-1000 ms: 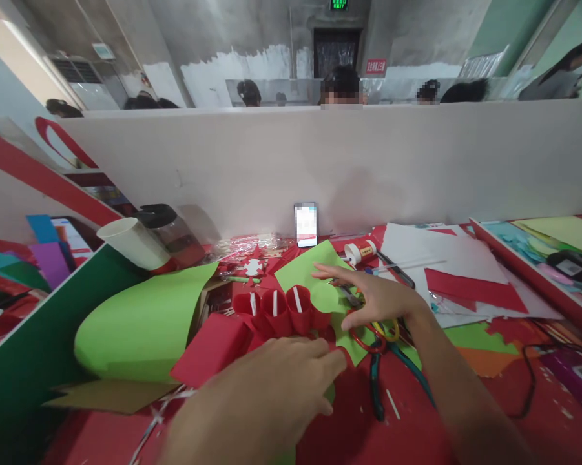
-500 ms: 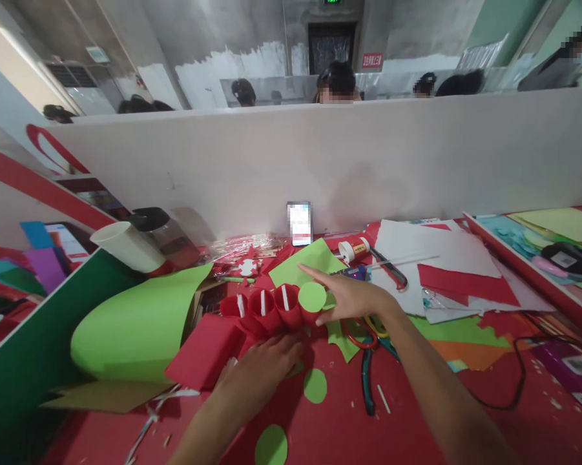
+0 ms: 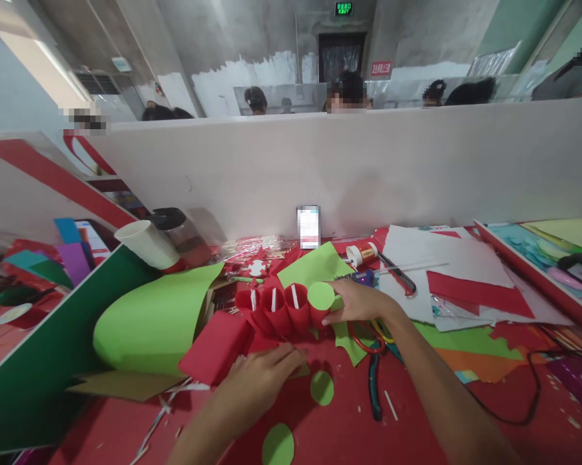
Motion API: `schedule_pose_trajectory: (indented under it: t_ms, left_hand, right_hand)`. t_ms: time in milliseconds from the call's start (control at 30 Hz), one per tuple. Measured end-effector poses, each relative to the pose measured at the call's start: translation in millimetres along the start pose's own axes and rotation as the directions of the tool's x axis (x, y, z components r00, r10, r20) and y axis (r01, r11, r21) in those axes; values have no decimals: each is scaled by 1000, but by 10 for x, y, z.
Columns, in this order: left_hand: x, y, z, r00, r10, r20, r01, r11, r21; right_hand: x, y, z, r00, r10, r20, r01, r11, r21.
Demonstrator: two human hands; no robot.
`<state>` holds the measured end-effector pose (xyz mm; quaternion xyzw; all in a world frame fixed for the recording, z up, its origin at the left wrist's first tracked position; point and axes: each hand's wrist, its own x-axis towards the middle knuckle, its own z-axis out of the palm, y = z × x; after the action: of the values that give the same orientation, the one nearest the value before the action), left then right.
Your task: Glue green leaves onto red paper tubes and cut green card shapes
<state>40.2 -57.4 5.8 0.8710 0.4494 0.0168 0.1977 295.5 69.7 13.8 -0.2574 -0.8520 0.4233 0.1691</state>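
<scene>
Several red paper tubes stand joined in a row, with white strips inside the three open ones. A green paper disc lies on top of the rightmost tube. My right hand closes on that tube's right side, thumb in front and fingers behind. In front of the row, my left hand rests low with its fingers stretched out. A greenish piece of paper shows partly beneath its fingertips. Two loose green discs, one nearer and one farther, lie on the red tabletop.
Pliers and orange-handled scissors lie right of the tubes. A rolled green sheet and a folded red card are at left. A phone leans against the white partition; a cutter lies near white sheets.
My right index finger has drawn back from pointing over the green sheet to beside the tube. My left hand has eased slightly away from the tubes. The head view has shifted a little.
</scene>
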Motion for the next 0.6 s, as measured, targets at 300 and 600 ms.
schedule_pose_trajectory:
  t_ms: [300,600]
  left_hand:
    - [-149,76,-1104,872,-85,-481,35,993,-113]
    - [323,82,-1418,871,-155,-466,81,981,-175]
  right_hand:
    - [-10,-40,29,993,119,-25,-119,993,7]
    - [-116,7,-74,985,171,7,-171,984,-45]
